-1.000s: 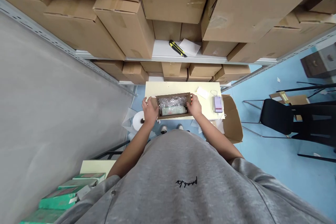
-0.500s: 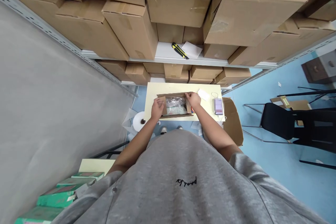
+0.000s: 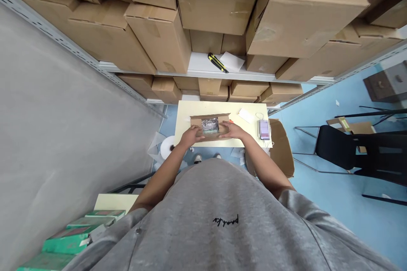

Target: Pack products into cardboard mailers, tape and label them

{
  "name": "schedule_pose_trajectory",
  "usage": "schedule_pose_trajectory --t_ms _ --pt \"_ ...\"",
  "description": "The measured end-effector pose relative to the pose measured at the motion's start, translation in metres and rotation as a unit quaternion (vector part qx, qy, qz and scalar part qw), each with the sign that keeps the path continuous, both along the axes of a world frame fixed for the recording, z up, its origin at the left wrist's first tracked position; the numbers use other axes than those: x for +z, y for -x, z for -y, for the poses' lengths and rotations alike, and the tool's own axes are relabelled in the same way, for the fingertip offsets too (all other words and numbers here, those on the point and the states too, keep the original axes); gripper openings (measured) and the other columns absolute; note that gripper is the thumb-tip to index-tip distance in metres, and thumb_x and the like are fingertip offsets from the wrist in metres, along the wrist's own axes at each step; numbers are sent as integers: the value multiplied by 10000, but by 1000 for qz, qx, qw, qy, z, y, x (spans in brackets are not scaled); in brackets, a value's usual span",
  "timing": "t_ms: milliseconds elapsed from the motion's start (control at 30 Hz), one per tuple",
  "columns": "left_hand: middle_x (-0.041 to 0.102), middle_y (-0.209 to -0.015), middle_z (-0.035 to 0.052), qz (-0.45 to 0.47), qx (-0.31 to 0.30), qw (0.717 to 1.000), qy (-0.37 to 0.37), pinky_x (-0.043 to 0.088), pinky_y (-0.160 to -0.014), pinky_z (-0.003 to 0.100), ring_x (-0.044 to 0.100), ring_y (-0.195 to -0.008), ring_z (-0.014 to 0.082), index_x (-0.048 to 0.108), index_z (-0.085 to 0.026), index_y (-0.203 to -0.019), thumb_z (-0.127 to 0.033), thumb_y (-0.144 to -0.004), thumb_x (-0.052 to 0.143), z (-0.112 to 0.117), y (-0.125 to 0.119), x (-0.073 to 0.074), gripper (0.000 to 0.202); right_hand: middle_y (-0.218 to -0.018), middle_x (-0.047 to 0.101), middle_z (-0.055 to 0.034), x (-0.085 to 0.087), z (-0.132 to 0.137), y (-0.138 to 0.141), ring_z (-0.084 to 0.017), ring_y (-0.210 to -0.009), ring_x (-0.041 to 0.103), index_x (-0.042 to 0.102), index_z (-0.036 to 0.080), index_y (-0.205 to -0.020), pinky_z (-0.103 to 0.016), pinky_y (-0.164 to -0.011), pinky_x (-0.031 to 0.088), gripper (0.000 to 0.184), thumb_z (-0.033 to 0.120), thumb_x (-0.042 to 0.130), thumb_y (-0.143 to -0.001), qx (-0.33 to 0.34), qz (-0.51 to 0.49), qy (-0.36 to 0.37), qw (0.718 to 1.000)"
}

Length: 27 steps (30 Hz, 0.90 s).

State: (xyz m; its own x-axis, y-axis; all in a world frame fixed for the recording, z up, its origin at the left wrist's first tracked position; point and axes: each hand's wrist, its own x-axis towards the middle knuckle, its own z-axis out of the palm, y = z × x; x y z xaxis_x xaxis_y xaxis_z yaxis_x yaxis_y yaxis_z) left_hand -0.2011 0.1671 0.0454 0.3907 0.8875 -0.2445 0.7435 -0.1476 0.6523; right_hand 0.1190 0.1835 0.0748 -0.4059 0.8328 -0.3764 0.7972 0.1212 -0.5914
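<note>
Currently, left hand (image 3: 191,136) lies open, fingers flat on the near flap of a cardboard box (image 3: 222,117), which sits at 12 o'clock on a pale yellow table (image 3: 186,114); clear plastic wrap (image 3: 210,125) shows inside; right hand (image 3: 231,130) seems equally open on that flap, though the view is poor. Box judged light, stiff-walled; best held by its side walls

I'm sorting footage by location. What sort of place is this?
Probably a stockroom or packing area: cardboard cartons stacked on metal shelving, a yellow utility knife on a shelf, and a small cardboard box holding plastic-wrapped goods on a pale table.
</note>
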Motion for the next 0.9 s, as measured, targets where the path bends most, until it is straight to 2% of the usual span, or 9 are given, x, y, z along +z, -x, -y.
schedule_pose_trajectory --t_ms 100,200,333,400,467,600,733,833,900 --pt "640 -1352 102 -32 22 999 -33 508 -1117 389 619 -1301 283 686 -240 -1289 -389 -927 741 0 -9 1 396 -1562 591 -103 -6 -1 9 -262 -1416 573 611 228 -1496 -382 -1177 449 641 296 800 -887 -18 29 -38 999" --pt "604 -1394 156 -52 69 993 -75 478 -1153 438 560 -1373 323 627 -214 -1356 -339 -916 750 8 -19 4 474 -1530 609 -92 -13 5 18 -250 -1376 591 653 213 -1430 -364 -1145 472 542 147 693 -894 -42 73 -74 994" --pt "330 -1683 277 -79 111 981 -140 202 -1315 567 219 -1626 402 439 -121 -1574 -365 -891 769 19 -27 9 797 -1549 590 -97 -24 19 22 -244 -1397 560 660 191 -1393 -363 -1154 470 482 120 602 -920 -53 94 -110 988" --pt "174 -1760 266 -81 92 981 -152 65 -1333 601 27 -1669 392 296 -110 -1667 -403 -900 747 17 -27 12 937 -1570 572 -89 -29 24 20 -242 -1416 540 656 201 -1382 -375 -1175 457 463 135 591 -928 -54 89 -123 987" --pt "132 -1780 235 -77 56 983 -159 3 -1334 612 -33 -1672 375 194 -118 -1708 -436 -905 722 11 -25 14 1012 -1555 580 -89 -33 28 18 -244 -1403 542 649 207 -1378 -382 -1162 471 459 146 589 -928 -50 80 -139 986" --pt "264 -1759 188 -98 11 974 -204 17 -1351 606 107 -1667 368 190 -139 -1718 -475 -914 684 -3 -20 8 1001 -1482 602 -159 -33 32 18 -304 -1378 534 637 153 -1377 -426 -1140 480 458 206 624 -922 -72 82 -215 971" --pt "482 -1641 182 -114 -15 966 -231 92 -1372 575 343 -1597 354 415 -150 -1642 -430 -977 603 0 -19 -11 746 -1689 391 -184 -27 32 24 -357 -1564 323 451 103 -1590 -508 -1276 310 689 297 631 -954 -62 98 -305 945" --pt "488 -1647 161 -108 -48 969 -219 172 -1366 544 374 -1587 321 494 -150 -1596 -375 -1049 463 12 -20 -30 593 -1785 221 -113 -33 31 27 -332 -1652 147 280 142 -1698 -534 -1336 166 772 372 554 -1015 2 114 -297 948" --pt "420 -1699 137 -109 -53 970 -211 200 -1358 534 307 -1621 305 466 -149 -1618 -352 -1076 387 21 -20 -40 585 -1789 217 -94 -43 33 29 -315 -1661 135 266 161 -1709 -552 -1348 100 731 407 473 -1053 35 130 -260 956"
